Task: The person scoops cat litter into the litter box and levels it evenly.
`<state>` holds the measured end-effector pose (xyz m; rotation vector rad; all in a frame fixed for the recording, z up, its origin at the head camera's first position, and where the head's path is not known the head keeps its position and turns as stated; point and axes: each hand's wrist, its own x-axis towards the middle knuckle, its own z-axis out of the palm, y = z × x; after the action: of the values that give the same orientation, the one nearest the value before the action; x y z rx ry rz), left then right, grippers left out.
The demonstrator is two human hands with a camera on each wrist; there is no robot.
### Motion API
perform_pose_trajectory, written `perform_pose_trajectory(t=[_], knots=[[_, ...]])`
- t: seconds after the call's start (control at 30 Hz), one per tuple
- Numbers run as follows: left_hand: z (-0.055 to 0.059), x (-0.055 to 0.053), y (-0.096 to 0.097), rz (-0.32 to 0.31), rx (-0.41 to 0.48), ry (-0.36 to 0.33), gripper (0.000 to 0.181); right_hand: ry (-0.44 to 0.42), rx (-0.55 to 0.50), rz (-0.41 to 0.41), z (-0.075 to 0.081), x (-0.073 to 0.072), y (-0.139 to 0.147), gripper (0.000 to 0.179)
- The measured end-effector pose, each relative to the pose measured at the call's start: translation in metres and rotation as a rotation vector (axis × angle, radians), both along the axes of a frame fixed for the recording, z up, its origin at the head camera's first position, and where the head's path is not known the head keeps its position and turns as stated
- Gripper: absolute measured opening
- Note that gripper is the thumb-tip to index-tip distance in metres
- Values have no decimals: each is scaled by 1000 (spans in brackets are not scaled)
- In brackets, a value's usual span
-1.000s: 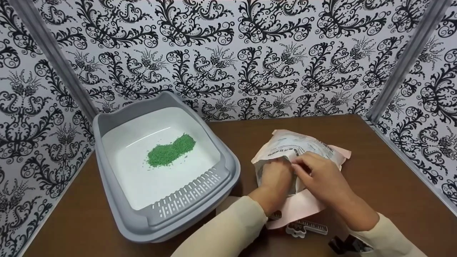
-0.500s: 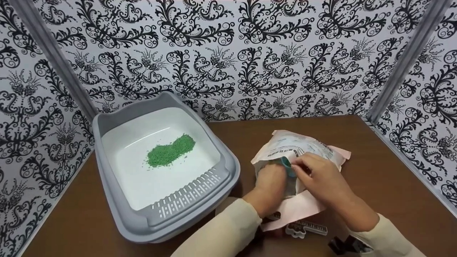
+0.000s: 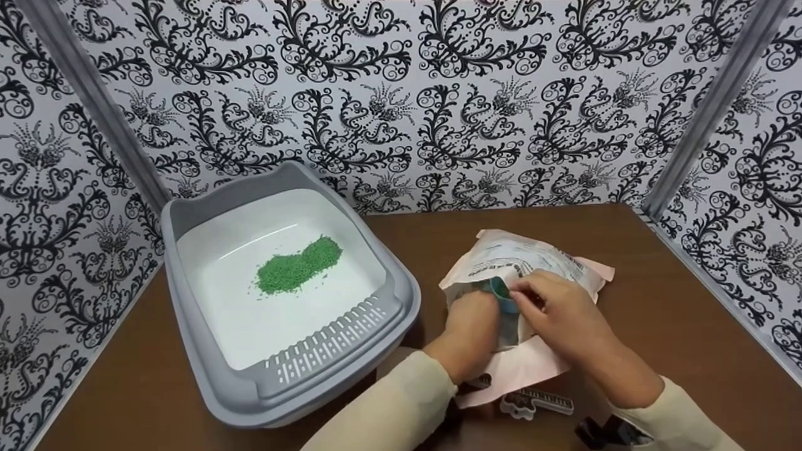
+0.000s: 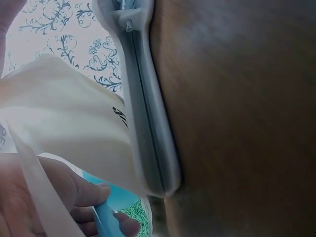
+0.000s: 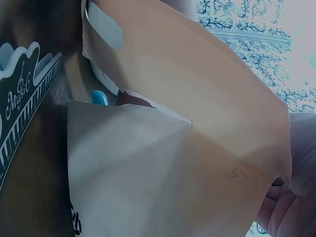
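Note:
In the head view my left hand (image 3: 473, 332) reaches into the open mouth of a pink-and-white bag (image 3: 501, 250). It grips the handle of a light blue scoop (image 3: 505, 303), whose rim shows at the opening. The left wrist view shows fingers round the blue handle (image 4: 104, 217), with green pellets (image 4: 136, 215) beside it. My right hand (image 3: 564, 313) pinches the right side of the bag's mouth. In the right wrist view, the bag's wall (image 5: 128, 163) covers most of the scoop; a small blue tip (image 5: 99, 97) sticks out.
A grey litter box (image 3: 401, 294) with a white inside stands to the left, a pile of green pellets (image 3: 294, 269) on its floor. Piano-shaped pieces marked "Music" (image 5: 22, 91) and a dark object (image 3: 604, 432) lie near the front. A grey plastic piece with a spring (image 4: 148, 108) fills the left wrist view's middle.
My left hand has drawn back slightly from the bag's mouth, and the blue scoop's rim has come into sight, tilting a little toward the left. The right hand keeps its place.

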<state>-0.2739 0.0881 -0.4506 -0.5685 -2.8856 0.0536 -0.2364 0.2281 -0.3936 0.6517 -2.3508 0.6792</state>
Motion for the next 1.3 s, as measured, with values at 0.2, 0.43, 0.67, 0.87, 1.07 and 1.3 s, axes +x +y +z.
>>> perform_pose_trajectory(t=[0.2,0.43,0.67,0.87,1.07,1.3], knots=[[1,0,-4,-17,34,-55,17,11,-5,6,1,0,-1,17],[3,-1,-9,-19,56,-30,11,8,14,11,1,0,-1,13],[6,1,-16,-7,137,-22,5,12,25,15,0,-2,0,13],[6,7,-25,-16,142,-9,8,-19,22,3,-1,-1,0,13],[7,15,-38,-21,117,25,2,-10,18,1,-1,-1,-1,14],[7,27,-51,-23,147,91,3,-13,25,-1,-2,-2,-1,15]])
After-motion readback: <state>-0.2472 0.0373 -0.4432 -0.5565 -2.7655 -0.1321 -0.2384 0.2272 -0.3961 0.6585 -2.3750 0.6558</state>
